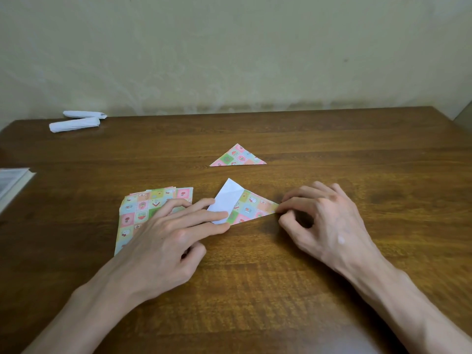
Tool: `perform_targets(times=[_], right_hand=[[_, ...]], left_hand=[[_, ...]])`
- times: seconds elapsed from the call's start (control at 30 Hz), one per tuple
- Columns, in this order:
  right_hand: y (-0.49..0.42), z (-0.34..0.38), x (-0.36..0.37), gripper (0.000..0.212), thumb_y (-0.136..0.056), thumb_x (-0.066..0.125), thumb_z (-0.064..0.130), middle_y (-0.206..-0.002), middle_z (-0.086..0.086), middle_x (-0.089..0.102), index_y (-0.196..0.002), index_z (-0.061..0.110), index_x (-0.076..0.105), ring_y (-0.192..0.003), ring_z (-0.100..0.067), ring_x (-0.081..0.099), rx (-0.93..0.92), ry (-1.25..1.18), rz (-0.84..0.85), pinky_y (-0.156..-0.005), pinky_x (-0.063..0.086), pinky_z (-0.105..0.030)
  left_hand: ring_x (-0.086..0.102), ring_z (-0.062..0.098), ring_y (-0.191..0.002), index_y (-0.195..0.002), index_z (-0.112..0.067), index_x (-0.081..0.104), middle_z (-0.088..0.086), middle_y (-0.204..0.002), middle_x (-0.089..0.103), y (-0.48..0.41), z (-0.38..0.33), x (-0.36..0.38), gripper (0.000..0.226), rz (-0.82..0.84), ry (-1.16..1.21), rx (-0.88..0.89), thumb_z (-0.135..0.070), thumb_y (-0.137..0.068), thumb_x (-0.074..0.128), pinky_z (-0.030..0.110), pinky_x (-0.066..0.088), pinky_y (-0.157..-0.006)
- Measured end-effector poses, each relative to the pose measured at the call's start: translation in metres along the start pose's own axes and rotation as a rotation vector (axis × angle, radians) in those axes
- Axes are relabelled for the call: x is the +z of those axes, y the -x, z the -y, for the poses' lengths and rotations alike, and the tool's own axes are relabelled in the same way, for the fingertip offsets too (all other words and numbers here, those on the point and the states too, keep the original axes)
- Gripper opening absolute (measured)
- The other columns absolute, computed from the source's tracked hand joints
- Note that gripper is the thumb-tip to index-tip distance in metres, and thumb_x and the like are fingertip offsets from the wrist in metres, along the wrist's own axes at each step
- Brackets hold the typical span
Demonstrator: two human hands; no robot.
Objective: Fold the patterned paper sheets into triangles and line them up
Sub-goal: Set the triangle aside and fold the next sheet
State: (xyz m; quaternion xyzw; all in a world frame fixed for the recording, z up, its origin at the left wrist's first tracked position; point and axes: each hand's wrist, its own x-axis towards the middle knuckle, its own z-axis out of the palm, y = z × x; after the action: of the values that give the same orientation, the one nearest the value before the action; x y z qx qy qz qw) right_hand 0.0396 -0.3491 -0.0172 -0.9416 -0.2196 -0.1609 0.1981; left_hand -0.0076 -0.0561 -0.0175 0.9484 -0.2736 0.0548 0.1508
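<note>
Paper this thin looks light and slippery, so my left hand presses the sheet flat-fingered while my right hand pinches its right corner.

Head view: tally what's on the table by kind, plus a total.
Finished patterned triangle: 1
Partly folded patterned sheet: 1
Stack of unfolded patterned sheets: 1 (number of sheets in it cannot be told)
White rolls: 2
Booklet, cut off at the left edge: 1
Total: 6
</note>
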Motion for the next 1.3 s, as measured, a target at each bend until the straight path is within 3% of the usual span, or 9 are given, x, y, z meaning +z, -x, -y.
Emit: perform_targets(times=[0.17, 0.43, 1.0, 1.17, 1.3], right_hand=[[0.000, -0.006, -0.003, 0.029, -0.086, 0.052, 0.038, -0.101, 0.024, 0.072, -0.087, 0.035, 0.080, -0.092, -0.007, 0.060, 0.027, -0.003, 0.027, -0.079, 0.039, -0.033], [-0.001, -0.010, -0.006, 0.022, -0.082, 0.057, 0.033, -0.098, 0.028, 0.073, -0.076, 0.031, 0.078, -0.095, -0.006, 0.059, 0.099, -0.021, 0.010, -0.083, 0.045, -0.042], [-0.006, -0.012, -0.005, 0.025, -0.080, 0.052, 0.038, -0.098, 0.026, 0.071, -0.072, 0.031, 0.074, -0.102, -0.008, 0.053, 0.114, -0.012, 0.028, -0.086, 0.038, -0.034], [-0.008, -0.006, 0.000, 0.024, -0.085, 0.057, 0.036, -0.105, 0.014, 0.067, -0.097, 0.030, 0.077, -0.096, -0.014, 0.056, 0.008, -0.001, -0.037, -0.081, 0.042, -0.038], [-0.005, 0.016, 0.017, 0.031, -0.086, 0.060, 0.033, -0.116, 0.010, 0.063, -0.113, 0.032, 0.075, -0.105, -0.015, 0.054, -0.214, -0.069, 0.078, -0.083, 0.044, -0.037]], left_hand=[[0.034, -0.002, -0.148, -0.133, -0.035, 0.069, -0.021, -0.146, 0.056, 0.001, 0.000, -0.001, 0.053, -0.006, 0.014, -0.008, -0.021, -0.090, 0.041, 0.026, 0.024, -0.118], [0.035, -0.002, -0.148, -0.132, -0.034, 0.070, -0.022, -0.146, 0.056, 0.002, 0.000, -0.001, 0.052, -0.015, 0.031, -0.009, -0.021, -0.090, 0.041, 0.030, 0.029, -0.117], [0.033, -0.003, -0.149, -0.130, -0.037, 0.070, -0.023, -0.146, 0.055, 0.001, 0.002, -0.005, 0.050, 0.002, 0.029, -0.027, -0.020, -0.090, 0.044, 0.036, 0.032, -0.120], [0.031, -0.002, -0.150, -0.139, -0.038, 0.063, -0.023, -0.151, 0.050, 0.001, -0.002, -0.004, 0.055, 0.043, 0.005, -0.024, -0.024, -0.092, 0.041, 0.033, 0.030, -0.121], [0.028, 0.002, -0.151, -0.147, -0.040, 0.054, -0.023, -0.156, 0.044, -0.001, -0.009, -0.002, 0.056, 0.073, -0.064, -0.019, -0.027, -0.094, 0.039, 0.028, 0.020, -0.122]])
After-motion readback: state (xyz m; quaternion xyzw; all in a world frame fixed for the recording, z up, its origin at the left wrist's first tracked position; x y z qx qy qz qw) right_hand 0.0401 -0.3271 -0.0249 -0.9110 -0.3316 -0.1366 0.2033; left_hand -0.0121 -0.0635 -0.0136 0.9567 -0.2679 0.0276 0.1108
